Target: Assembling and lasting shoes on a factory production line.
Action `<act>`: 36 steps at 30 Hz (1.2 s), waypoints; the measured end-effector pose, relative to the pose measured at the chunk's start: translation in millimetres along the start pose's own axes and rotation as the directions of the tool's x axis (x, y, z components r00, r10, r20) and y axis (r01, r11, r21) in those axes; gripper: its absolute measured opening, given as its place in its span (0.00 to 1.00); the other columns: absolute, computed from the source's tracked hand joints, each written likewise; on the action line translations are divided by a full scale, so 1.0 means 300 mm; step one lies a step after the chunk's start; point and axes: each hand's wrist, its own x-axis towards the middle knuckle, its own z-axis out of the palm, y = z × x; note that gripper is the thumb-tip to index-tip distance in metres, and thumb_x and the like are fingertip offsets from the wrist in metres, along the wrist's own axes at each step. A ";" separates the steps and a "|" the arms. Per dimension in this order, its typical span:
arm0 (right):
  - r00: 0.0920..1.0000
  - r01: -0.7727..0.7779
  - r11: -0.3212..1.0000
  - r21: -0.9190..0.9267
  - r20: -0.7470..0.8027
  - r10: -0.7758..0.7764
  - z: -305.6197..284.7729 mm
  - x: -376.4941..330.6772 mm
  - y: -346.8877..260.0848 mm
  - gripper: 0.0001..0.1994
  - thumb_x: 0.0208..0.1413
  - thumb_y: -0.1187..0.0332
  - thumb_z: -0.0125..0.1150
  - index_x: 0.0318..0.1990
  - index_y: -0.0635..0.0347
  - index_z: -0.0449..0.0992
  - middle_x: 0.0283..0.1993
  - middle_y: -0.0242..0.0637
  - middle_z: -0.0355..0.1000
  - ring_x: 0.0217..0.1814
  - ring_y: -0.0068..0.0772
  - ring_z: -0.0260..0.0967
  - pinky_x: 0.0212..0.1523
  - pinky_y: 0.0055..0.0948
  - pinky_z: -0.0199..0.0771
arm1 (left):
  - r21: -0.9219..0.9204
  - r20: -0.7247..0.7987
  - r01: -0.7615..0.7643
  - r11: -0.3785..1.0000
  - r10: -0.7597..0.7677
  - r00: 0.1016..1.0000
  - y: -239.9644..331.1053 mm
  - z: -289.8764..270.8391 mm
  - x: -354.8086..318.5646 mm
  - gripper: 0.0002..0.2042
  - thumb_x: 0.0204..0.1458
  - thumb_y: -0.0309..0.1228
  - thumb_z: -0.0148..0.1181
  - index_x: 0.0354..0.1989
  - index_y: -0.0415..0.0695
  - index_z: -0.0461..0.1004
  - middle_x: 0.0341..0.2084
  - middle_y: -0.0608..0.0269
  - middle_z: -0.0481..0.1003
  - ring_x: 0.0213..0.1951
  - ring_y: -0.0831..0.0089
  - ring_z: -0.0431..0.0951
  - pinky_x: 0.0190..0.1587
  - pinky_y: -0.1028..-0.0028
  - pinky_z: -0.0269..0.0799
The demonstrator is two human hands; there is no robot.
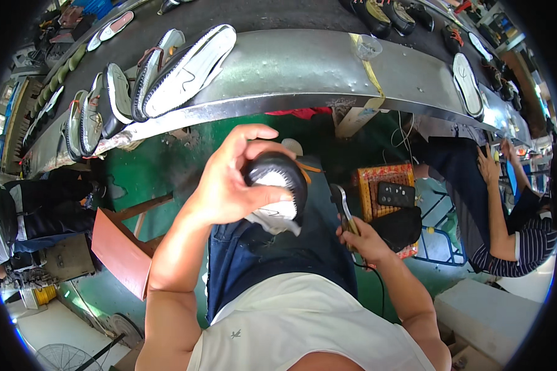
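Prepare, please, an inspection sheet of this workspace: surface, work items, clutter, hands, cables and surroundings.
Surface: metal bench edge, with several shoes along it and a yellow strip across it.
Work items: black shoe with white inner area; metal-headed tool.
Clutter: black keypad-like device on an orange patterned surface; black cloth-like item beside the device.
Hands: left hand grips the black shoe; right hand grips the tool.
Cables: black cable below the right hand; its ends cannot be traced.
Surroundings: person in striped top at right; fan at lower left.
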 end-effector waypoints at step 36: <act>0.956 0.266 0.343 -0.901 0.202 -0.211 0.166 0.129 -0.137 0.15 0.59 0.68 0.59 0.51 0.66 0.72 0.43 0.57 0.75 0.50 0.60 0.73 0.50 0.48 0.72 | 0.333 -0.308 0.431 0.839 -0.335 0.890 -0.696 0.163 -0.319 0.36 0.62 0.38 0.59 0.76 0.44 0.50 0.65 0.48 0.64 0.68 0.55 0.61 0.70 0.67 0.52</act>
